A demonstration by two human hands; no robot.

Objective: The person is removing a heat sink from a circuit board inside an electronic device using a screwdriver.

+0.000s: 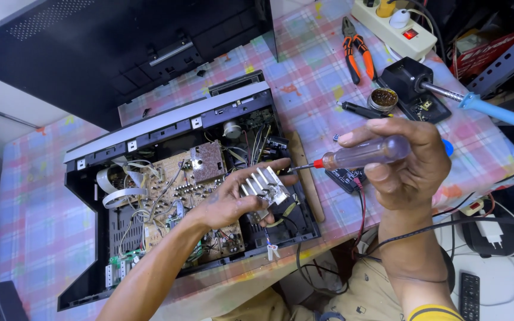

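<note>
An opened black electronic device [150,128] lies on the checked tablecloth, its brown circuit board [176,190] and wires exposed. My left hand [233,199] reaches into the case and grips a finned aluminium heatsink [264,185] at the right end of the board. My right hand [406,157] holds a screwdriver [358,154] with a clear handle and red collar. Its tip points left and meets my left fingertips at the heatsink.
The black metal cover [120,47] lies at the back left. Orange-handled pliers [355,50], a white power strip [394,27], a soldering iron stand [411,89] with a blue-handled iron [495,110] and a solder tin [383,99] sit at the back right. A remote [470,294] lies below.
</note>
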